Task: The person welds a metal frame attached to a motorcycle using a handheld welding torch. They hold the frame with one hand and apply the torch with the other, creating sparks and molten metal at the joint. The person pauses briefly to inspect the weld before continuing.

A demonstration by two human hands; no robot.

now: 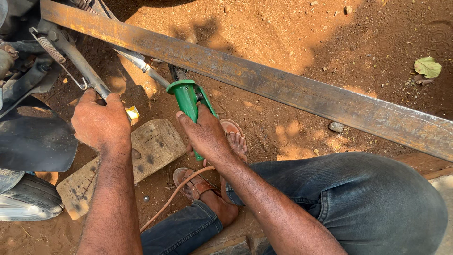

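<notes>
— Where does the green power tool (189, 101) sit?

— In the right hand (206, 133), fingers wrapped round its body. It reaches up past the knuckles toward the rusty steel bar (283, 89), and its orange cord (174, 193) trails back past the sandalled feet (222, 156) on the red dirt.

— And the left hand (100, 122)?

— Closed round the grey metal stand (82, 68) of the motorbike, beside its spring (51, 49). Below its wrist lies a wooden block (151, 146), with the tyre (26, 200) at the block's left end.
</notes>
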